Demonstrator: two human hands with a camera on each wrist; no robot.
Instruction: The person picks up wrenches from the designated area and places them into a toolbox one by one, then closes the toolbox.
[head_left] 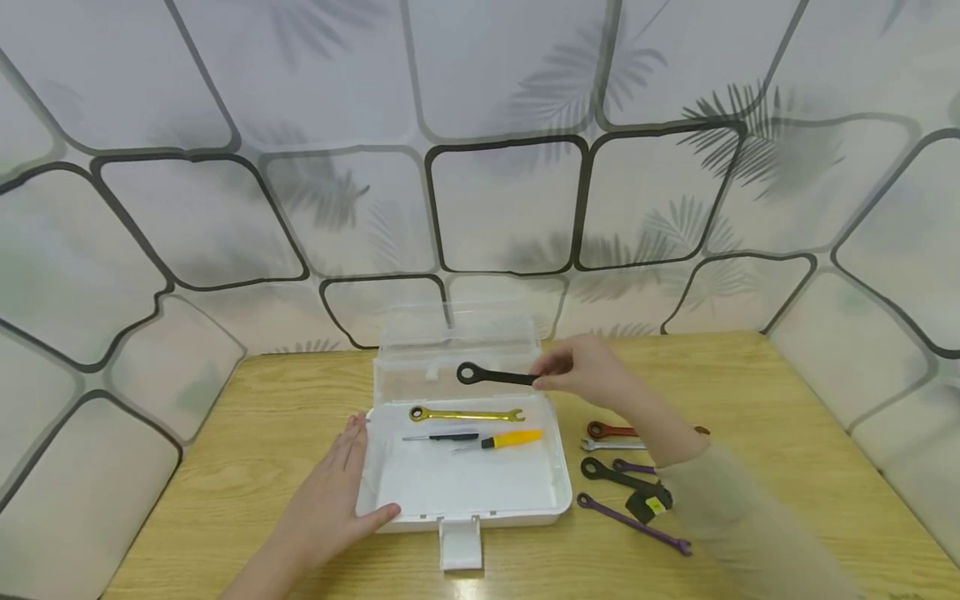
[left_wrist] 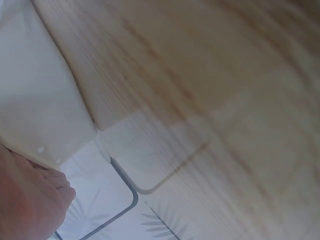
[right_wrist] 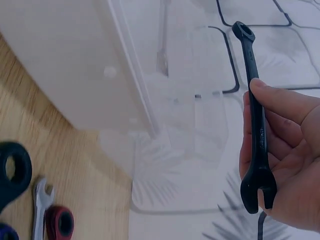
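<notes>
A white, shallow plastic box (head_left: 442,492) with a translucent hinged lid (head_left: 408,379) raised at the back stands on a light wood-grain table (head_left: 225,500), its white front latch (head_left: 460,546) hanging down. Inside lie a shiny gold combination wrench (head_left: 468,415), a slim screwdriver with a black handle (head_left: 454,437) and, just beside it, a screwdriver with a yellow-and-black handle (head_left: 517,438). The right hand (head_left: 585,371) grasps a matt black metal combination wrench (head_left: 498,377), thumb against its shank, above the back of the box before the lid. This wrench has a closed ring at one end, a forked mouth at the other and faint lettering along its shank; in the head view the ring points left. The left hand (head_left: 333,492) grasps nothing; its fingers lie extended along the box's left side, thumb at the front rim. Right of the box lie more wrenches, among them a long purple one (head_left: 633,522).
</notes>
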